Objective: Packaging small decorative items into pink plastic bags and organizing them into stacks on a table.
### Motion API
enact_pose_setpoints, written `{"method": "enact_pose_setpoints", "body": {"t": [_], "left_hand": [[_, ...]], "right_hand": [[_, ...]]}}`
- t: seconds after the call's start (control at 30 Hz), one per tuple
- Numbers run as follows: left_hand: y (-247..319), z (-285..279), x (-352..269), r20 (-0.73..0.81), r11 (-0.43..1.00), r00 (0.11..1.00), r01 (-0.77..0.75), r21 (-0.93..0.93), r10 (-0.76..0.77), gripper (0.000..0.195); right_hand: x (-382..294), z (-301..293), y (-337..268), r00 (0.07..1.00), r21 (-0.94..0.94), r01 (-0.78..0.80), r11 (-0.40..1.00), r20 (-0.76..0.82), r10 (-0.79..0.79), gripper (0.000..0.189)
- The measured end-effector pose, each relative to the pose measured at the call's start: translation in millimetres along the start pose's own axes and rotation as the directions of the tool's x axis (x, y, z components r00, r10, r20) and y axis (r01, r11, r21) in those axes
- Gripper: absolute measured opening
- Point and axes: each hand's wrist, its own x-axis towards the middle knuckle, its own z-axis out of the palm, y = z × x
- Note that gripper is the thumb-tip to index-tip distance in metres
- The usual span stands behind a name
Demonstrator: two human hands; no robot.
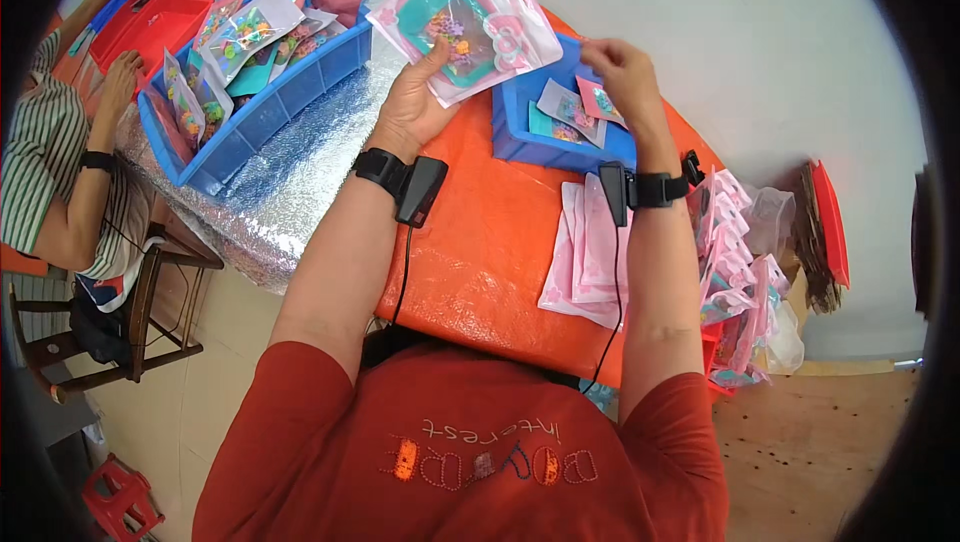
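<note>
My left hand (416, 106) holds a pink plastic pouch (469, 24) by its lower edge, thumb on the front. Through its teal-framed clear window small multicoloured pieces show. More pink film lies behind the pouch, perhaps further layers or pouches. My right hand (622, 80) is over the right rim of a blue plastic bin (525, 148), fingertips drawn together. Whether anything is pinched there cannot be made out. Inside that bin lie a few small packets of colourful pieces, among them a white-edged packet (574, 110) and a pink packet (598, 100).
Flat pink pouches (589, 257) lie on the orange table cover (465, 264) under my right forearm. Filled pink pouches (727, 257) are piled at the right. A larger blue bin (262, 121) of packets stands left, beside a red tray (161, 31) and a co-worker's hand (122, 80).
</note>
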Motion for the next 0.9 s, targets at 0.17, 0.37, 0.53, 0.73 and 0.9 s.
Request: {"method": "enact_pose_setpoints", "body": {"t": [0.17,0.37,0.53,0.73,0.9], "left_hand": [[-1,-7,3,-0.035,1.0,0.999,0.006,0.004,-0.006,0.043],[-4,-5,4,-0.07,0.998,0.998,-0.007,0.066,0.011,0.037],[-4,-11,4,-0.051,0.997,0.999,-0.005,0.074,0.009,0.036],[-6,-12,4,-0.043,0.981,0.999,-0.011,0.191,0.02,0.036],[-8,-5,3,-0.041,0.981,0.999,0.006,0.195,0.003,0.038]], "right_hand": [[1,11,56,0.945,-0.41,0.071,0.909,0.321,0.071,0.04],[-4,16,58,0.936,-0.682,0.235,0.693,0.352,0.029,0.052],[2,12,49,0.865,-0.685,0.154,0.712,0.441,0.237,0.055],[-5,1,51,0.799,-0.482,-0.094,0.871,0.486,0.355,0.039],[-16,-9,44,0.906,-0.312,-0.088,0.946,0.369,0.206,0.025]]}}
